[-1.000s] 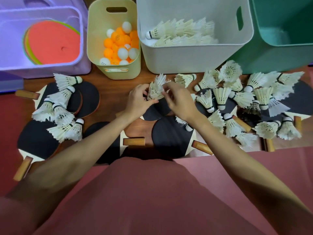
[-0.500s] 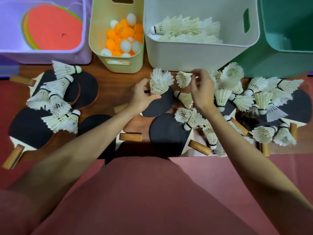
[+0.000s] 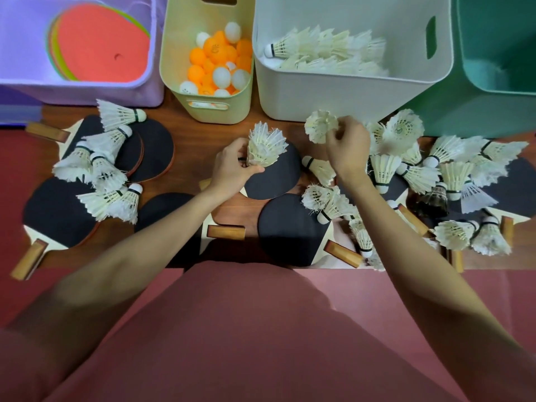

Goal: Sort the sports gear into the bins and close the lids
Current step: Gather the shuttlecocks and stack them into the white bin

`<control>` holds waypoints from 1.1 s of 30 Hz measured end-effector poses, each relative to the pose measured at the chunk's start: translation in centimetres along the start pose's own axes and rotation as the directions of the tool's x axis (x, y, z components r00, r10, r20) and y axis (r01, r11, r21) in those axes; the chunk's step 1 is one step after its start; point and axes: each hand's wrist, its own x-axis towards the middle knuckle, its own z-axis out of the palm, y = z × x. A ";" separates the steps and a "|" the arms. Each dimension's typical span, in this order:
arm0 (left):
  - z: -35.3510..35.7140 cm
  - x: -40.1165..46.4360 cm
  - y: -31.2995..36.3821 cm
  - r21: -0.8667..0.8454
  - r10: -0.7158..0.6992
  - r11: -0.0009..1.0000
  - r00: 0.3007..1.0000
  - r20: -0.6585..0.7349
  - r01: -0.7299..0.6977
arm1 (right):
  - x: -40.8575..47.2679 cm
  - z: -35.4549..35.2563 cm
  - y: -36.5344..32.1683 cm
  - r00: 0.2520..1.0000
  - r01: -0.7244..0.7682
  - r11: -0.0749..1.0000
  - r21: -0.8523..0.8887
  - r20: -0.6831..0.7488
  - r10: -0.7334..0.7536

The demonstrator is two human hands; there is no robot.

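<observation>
Head view, both hands (image 3: 293,161) gripping shuttlecocks (image 3: 265,146), white bin (image 3: 333,94) just beyond

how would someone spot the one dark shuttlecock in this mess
Start at the tall green plastic bin on the far right and drop to the heap of white feather shuttlecocks in front of it. Near the heap's lower middle lies the dark brown-black feather shuttlecock, the only one not white.

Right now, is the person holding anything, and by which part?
Yes. The left hand grips a stack of shuttlecocks near its lower end. The right hand pinches a single shuttlecock by its feathered skirt.
</observation>
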 end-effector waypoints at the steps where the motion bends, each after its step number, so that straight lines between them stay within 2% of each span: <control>1: -0.1 0.0 0.0 0.000 -0.004 1.000 1.000 -0.003 0.004 | -0.4 -0.4 -0.1 0.999 0.008 0.991 0.131 -0.039 -0.003; 3: -0.2 -0.1 0.1 -0.004 -0.005 1.000 1.000 -0.004 0.005 | -1.2 -1.1 -0.7 0.998 0.002 0.926 0.378 -0.058 0.022; 5: 0.0 0.0 0.3 -0.003 0.004 1.000 1.000 0.009 -0.004 | -1.8 -1.5 -1.4 0.999 -0.033 0.841 0.540 0.026 0.023; 6: 0.1 0.0 0.5 -0.006 0.007 1.000 1.000 0.017 -0.007 | -2.0 -1.6 -1.6 0.996 -0.054 0.821 0.569 0.088 0.004; 9: 0.5 0.1 1.1 -0.036 0.018 0.999 0.999 0.032 -0.017 | -2.2 -1.3 -2.2 0.963 -0.110 0.824 0.556 0.264 -0.049; 11: 0.7 0.1 1.5 -0.055 0.039 0.998 0.998 0.047 -0.036 | -2.4 -0.8 -2.4 0.945 -0.110 0.852 0.512 0.319 -0.070; 13: 0.8 0.1 1.7 -0.061 0.059 0.997 0.996 0.064 -0.055 | -2.5 -0.3 -2.5 0.939 -0.104 0.868 0.485 0.334 -0.075; 16: 0.5 0.0 1.7 -0.061 0.060 0.997 0.996 0.070 -0.055 | -2.5 -0.8 -3.0 0.947 -0.165 0.818 0.551 0.321 -0.025; 18: 0.2 0.0 1.6 -0.056 0.048 0.997 0.997 0.067 -0.045 | -2.4 -1.2 -2.9 0.970 -0.159 0.801 0.577 0.240 0.019; 20: 0.0 0.0 1.5 -0.056 0.042 0.998 0.997 0.068 -0.038 | -2.4 -1.2 -1.7 0.988 -0.140 0.867 0.479 0.128 0.089; 22: 0.0 -0.1 1.4 -0.060 0.034 0.998 0.997 0.071 -0.029 | -2.8 -1.3 0.1 0.988 -0.139 0.978 0.157 0.095 0.125; 24: 0.1 -0.2 1.5 -0.065 0.023 0.998 0.997 0.076 -0.018 | -3.5 -1.3 1.6 0.969 -0.145 0.978 -0.153 0.178 0.171; 26: 0.1 -0.1 1.7 -0.064 0.022 0.998 0.997 0.078 -0.017 | -4.3 -1.1 2.1 0.935 -0.140 0.939 -0.313 0.269 0.229; 29: -0.3 0.1 2.1 -0.064 0.038 0.997 0.997 0.070 -0.034 | -4.3 -0.8 1.8 0.917 -0.138 0.905 -0.403 0.294 0.270; 33: -1.0 0.5 2.4 -0.061 0.044 0.997 0.998 0.053 -0.040 | -3.9 -0.3 1.1 0.919 -0.157 0.921 -0.357 0.288 0.268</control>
